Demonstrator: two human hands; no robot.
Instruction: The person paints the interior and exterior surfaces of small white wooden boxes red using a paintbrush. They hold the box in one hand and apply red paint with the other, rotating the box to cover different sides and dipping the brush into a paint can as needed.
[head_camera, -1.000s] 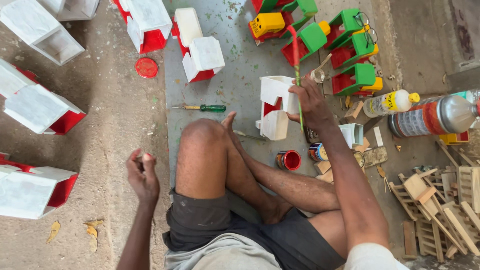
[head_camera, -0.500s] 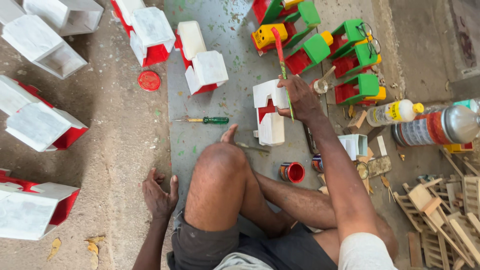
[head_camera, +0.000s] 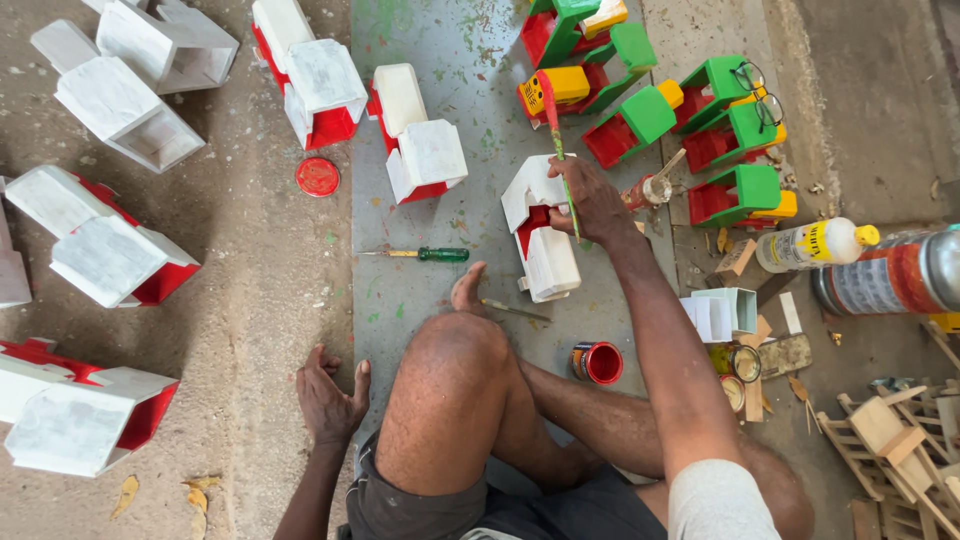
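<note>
- Leaning on the left hand (head_camera: 330, 398) now — it's come down flat on the concrete floor (head_camera: 250, 300), fingers spread, holding nothing.
- Right hand (head_camera: 592, 200) stays wrapped around the paintbrush (head_camera: 556, 150), resting on the white-and-red wooden house (head_camera: 540, 232) just past the red paint can (head_camera: 600, 362).

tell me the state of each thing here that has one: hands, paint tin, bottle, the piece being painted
right hand: gripping a paintbrush
left hand: empty, flat on the ground
red paint tin: open
white bottle: capped, lying down
white and red wooden piece: partly painted
</note>
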